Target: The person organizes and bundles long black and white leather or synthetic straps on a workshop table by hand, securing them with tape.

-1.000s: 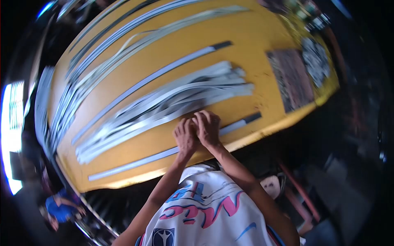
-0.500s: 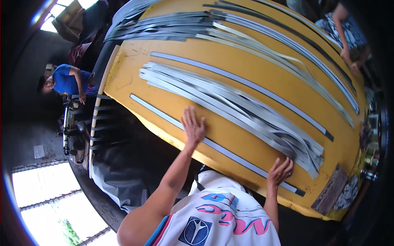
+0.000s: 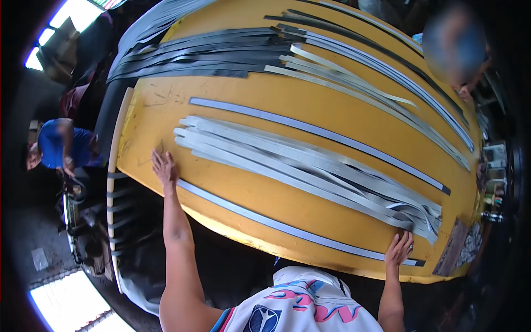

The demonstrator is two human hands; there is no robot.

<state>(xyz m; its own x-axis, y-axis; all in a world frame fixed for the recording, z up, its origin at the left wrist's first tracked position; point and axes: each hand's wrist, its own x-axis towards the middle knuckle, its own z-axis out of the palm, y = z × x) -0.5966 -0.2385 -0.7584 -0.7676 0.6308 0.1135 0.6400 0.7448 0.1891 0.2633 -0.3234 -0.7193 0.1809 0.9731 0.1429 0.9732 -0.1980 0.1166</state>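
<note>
On the yellow tabletop (image 3: 310,232) a narrow grey-white strip (image 3: 276,224) lies along the near edge. My left hand (image 3: 165,169) rests with fingers spread at this strip's left end. Near its right end is my right hand (image 3: 399,249), fingers apart, just below the bundle's right part; a ring shows on one finger. The bundle of pale strips (image 3: 265,155) lies loosely across the middle, its right end curled. Behind it stretches a single strip with a dark end (image 3: 315,133). Neither hand grips anything visible.
Dark grey strips (image 3: 193,52) hang over the far left edge. Cream strips (image 3: 354,83) and long dark-edged strips (image 3: 387,69) lie farther back. A brown board (image 3: 451,249) sits at the right corner. A person in blue (image 3: 66,144) is at left, another person (image 3: 454,47) at far right.
My left hand has moved left along the near strip to its end. My right hand has shifted slightly right. The whole view has shifted, and the person at far right appears leaned closer.
</note>
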